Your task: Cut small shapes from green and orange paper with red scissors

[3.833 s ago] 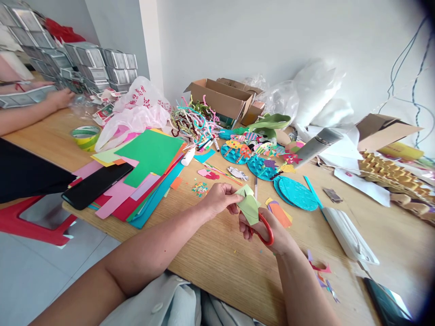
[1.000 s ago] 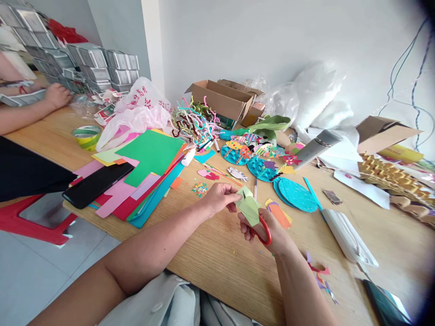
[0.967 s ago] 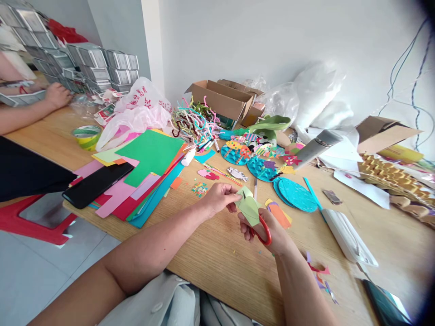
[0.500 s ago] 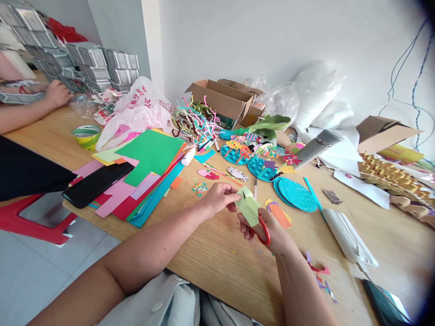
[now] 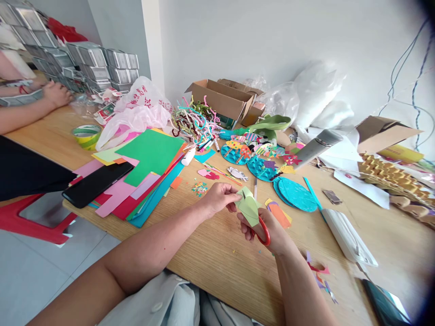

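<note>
Pinched in my left hand (image 5: 219, 199) is the upper left edge of a light green piece of paper (image 5: 249, 209) with a drawn curved outline. My right hand (image 5: 268, 228) is closed around the red handles of a pair of scissors (image 5: 264, 232). Most of the blades are hidden by the paper, with a dark tip showing near its top. On the table beyond lie orange and yellow paper pieces (image 5: 280, 213), a pen (image 5: 255, 186), pink and red cutouts (image 5: 208, 174) and a small heap of paper bits (image 5: 199, 189).
Coloured paper sheets (image 5: 152, 151) and a black phone (image 5: 98, 183) lie at the left. Blue discs (image 5: 295, 194) and a white case (image 5: 348, 236) are at the right. Paper scraps (image 5: 319, 274) lie by my right forearm. A co-worker's hands (image 5: 57, 93) rest at the far left.
My hands, the paper and the scissors look almost unmoved. At the far left, the co-worker's hands have come together.
</note>
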The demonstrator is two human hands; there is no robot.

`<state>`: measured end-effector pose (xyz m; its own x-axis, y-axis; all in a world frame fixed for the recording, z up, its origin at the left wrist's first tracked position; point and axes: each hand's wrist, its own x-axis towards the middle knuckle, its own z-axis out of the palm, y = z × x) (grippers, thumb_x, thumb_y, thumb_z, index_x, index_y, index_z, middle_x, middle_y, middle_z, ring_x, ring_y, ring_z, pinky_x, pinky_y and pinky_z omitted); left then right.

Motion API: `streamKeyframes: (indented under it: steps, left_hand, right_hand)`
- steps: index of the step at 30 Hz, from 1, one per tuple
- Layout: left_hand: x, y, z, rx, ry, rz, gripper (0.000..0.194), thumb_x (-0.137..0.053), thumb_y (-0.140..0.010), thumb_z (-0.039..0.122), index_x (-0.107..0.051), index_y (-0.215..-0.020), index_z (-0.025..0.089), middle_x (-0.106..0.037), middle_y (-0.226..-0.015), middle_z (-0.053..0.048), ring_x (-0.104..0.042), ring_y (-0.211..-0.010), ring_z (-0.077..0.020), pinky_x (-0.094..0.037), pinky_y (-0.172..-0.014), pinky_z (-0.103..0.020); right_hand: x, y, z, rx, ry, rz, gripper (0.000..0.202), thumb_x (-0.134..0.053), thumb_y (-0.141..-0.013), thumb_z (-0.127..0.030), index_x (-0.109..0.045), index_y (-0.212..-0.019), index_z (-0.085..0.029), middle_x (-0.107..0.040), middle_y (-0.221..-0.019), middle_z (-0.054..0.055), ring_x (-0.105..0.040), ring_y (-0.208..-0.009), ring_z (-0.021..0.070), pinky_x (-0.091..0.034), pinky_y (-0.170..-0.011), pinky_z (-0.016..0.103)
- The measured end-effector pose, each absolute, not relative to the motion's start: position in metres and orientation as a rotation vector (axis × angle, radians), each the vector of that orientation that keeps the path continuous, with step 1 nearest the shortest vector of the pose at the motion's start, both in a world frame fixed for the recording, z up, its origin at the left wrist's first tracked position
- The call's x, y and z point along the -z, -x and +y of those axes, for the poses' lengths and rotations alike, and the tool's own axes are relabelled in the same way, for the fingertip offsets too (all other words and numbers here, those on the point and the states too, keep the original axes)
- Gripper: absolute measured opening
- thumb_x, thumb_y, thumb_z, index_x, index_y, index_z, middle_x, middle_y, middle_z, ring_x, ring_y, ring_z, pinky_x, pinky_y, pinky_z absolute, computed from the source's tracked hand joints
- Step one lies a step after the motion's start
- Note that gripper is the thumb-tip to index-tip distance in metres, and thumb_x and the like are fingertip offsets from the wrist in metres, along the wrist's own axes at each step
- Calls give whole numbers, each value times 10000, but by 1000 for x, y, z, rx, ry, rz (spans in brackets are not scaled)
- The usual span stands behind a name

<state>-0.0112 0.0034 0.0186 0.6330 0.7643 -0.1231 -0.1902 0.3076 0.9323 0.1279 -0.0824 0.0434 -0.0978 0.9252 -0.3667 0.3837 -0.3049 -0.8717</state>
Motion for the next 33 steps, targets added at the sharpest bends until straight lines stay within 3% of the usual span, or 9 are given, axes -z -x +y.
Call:
streamKeyframes:
  steps: [10,33]
  left_hand:
    - [-20,12,3,-697,-1085,643,154,-636,-664,246,-590,-689,102,-579,-565,0,-538,-423,-83,-417,-434,-192]
    - [-16,11,5,-691,-1055,641,137,-632,-656,227,-594,-692,100,-580,-570,1,-537,-423,-82,-438,-447,-202]
  right_hand:
    - [-44,-127,-81,-1396,1761,-1416,403,-630,-695,-538,-596,-571,-156,-546,-416,-4,-501,-374,95,-369,-383,184]
    - [-46,-125,-82,-1420,1750,-1388,313,-597,-722,-495,-624,-634,-195,-578,-436,-6,-524,-377,127,-385,-393,226]
